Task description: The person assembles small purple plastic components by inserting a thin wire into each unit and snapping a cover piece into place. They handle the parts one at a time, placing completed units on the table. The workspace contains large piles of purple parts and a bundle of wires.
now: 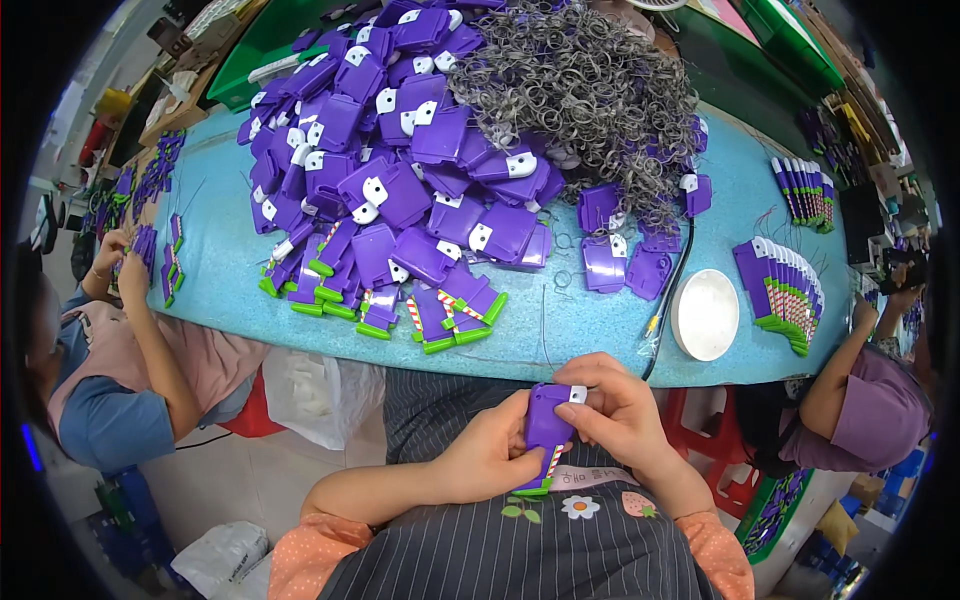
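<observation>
Just past the table's near edge, over my apron, I hold one flat purple plastic part point(547, 415) with a white corner, a red-and-white striped strip and a green foot. My left hand point(488, 450) grips its left side, thumb across the lower front. My right hand point(612, 412) pinches the white corner between thumb and fingers. A thin grey wire point(546, 325) rises from behind the part onto the blue table; its lower end is hidden by my fingers. Similar purple parts with green feet point(455, 315) lie on the table ahead.
A large heap of purple parts point(400, 190) and a tangle of coiled grey wires point(590, 110) cover the middle. To the right are a white bowl point(705, 315), a black cable point(672, 300) and stacked finished-looking parts point(780, 295). People sit at both sides.
</observation>
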{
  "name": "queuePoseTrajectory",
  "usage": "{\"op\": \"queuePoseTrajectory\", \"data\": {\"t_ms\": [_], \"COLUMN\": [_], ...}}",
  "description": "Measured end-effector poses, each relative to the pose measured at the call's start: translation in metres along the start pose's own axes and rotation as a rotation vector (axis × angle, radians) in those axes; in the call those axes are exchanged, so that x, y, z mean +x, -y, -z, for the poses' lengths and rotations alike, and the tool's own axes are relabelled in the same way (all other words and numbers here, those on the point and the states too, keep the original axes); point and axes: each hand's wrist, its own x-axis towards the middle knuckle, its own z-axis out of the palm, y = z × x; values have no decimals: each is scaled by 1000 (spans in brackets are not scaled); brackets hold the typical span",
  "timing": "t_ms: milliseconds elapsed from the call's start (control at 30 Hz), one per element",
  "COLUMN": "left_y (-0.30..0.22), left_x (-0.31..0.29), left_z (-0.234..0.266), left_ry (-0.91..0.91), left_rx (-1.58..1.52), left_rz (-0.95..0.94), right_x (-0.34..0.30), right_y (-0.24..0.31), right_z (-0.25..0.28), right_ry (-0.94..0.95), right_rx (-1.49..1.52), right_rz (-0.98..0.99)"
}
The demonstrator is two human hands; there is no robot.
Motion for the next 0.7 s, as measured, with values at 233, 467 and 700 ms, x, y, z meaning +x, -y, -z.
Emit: {"op": "queuePoseTrajectory", "data": {"t_ms": [233,467,700], "left_y": [-6,3,-4], "left_x": [3,6,11], "left_z": [6,7,20], "left_ry": [-54,-95,17], "left_rx": [302,350,453], "left_rz": [-100,-320,-224], "right_x": [-2,2,-1], "right_y": [4,0,2], "right_z": [-18,-12,3], "right_ry": [-323,-45,34], "right_rx": [287,711,82], "right_rz": [12,-143,116]}}
